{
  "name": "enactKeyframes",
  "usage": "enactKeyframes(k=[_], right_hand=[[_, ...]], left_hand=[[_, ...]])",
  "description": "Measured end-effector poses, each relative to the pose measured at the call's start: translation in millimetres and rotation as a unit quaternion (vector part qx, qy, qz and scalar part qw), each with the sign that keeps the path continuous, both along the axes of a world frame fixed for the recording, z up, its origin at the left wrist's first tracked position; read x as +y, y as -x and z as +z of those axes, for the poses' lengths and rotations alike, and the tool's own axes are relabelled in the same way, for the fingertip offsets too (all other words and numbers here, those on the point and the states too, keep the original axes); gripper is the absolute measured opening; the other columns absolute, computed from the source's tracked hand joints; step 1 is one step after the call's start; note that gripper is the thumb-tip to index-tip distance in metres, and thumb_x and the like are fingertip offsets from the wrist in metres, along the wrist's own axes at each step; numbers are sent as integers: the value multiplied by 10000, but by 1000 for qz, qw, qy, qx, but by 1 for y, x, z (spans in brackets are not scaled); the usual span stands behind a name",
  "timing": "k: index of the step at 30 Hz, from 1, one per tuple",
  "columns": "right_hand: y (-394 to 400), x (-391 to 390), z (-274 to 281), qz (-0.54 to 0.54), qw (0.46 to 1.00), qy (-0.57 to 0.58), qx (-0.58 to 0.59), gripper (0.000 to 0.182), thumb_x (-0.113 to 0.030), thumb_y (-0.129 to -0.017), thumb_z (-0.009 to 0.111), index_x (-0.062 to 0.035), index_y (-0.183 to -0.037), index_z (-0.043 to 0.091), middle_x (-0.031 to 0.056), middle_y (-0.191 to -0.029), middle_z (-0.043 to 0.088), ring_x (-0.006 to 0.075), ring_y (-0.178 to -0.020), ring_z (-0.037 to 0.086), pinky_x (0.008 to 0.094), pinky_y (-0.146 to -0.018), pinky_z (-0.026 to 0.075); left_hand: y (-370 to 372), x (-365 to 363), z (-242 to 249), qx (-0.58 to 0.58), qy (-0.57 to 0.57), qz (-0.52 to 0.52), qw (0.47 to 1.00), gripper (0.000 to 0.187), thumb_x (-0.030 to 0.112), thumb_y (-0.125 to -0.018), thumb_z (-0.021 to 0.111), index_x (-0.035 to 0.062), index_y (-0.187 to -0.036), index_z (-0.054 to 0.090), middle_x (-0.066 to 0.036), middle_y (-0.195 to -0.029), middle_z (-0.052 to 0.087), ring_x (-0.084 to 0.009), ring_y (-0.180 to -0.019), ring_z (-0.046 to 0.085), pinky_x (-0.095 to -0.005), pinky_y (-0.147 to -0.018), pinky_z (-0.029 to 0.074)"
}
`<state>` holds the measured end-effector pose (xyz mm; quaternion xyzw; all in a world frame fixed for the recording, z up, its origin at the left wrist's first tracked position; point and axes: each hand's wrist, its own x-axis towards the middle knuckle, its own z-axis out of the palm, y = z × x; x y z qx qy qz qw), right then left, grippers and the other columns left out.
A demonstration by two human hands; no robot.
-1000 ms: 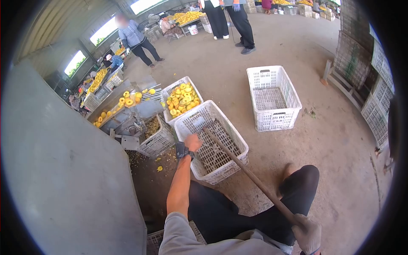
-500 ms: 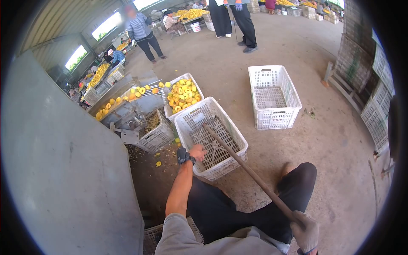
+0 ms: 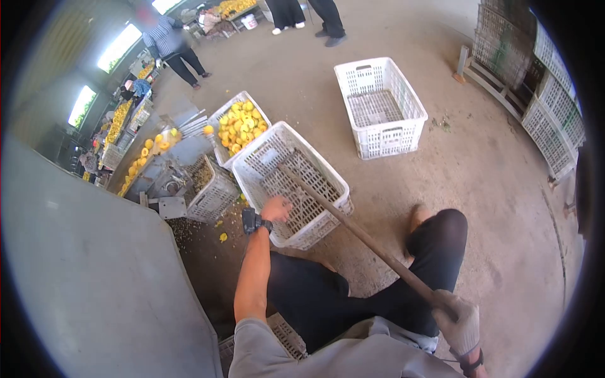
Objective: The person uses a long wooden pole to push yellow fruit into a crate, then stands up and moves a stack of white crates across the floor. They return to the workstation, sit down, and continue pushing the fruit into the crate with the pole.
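Note:
My gloved right hand (image 3: pixel 458 320) is wrapped round the lower end of a long wooden stick (image 3: pixel 368 239) at the lower right. The far end of the stick reaches into a white plastic crate (image 3: pixel 340 195) with slotted sides. My bare left hand (image 3: pixel 276 208), with a dark device on its wrist, is over the near left side of this crate, its fingers apart and slightly blurred. Nothing shows in it. Beyond it stands a crate of yellow fruit (image 3: pixel 242 126), touching the first crate.
A metal machine (image 3: pixel 171 183) with fruit on its chute is at left, beside a crate of small bits (image 3: pixel 217 195). Another white crate (image 3: pixel 384 135) stands at upper right. Stacked crates (image 3: pixel 551 132) line the right edge. Several people are further back.
The view has shifted, so the crates and people appear lower and further left. My left hand remains over the crate, and my right hand still holds the stick.

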<state>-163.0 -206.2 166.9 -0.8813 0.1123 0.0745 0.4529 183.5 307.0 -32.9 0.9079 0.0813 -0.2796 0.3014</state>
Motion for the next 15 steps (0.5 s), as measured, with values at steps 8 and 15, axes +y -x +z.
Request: enactKeyframes(k=[8,15], right_hand=[[6,3,7,0,1000,3,-27,418,-29,-755,747,26,-1169,750,217,-976,777,289,-862,781,356,-800,597],[-4,3,23,101,981,164,-2,507,-150,-731,802,-56,-1225,743,213,-994,757,357,-881,761,407,-806,604]], left_hand=[[3,-5,4,13,-17,3,1000,473,276,-1013,651,-61,-1345,625,-178,-909,774,-253,-694,761,-367,-660,622],[19,-67,-13,-262,-148,-317,899,912,341,-771,873,-6,-1503,455,-264,-1385,577,-404,-1234,604,-488,-1000,526]])
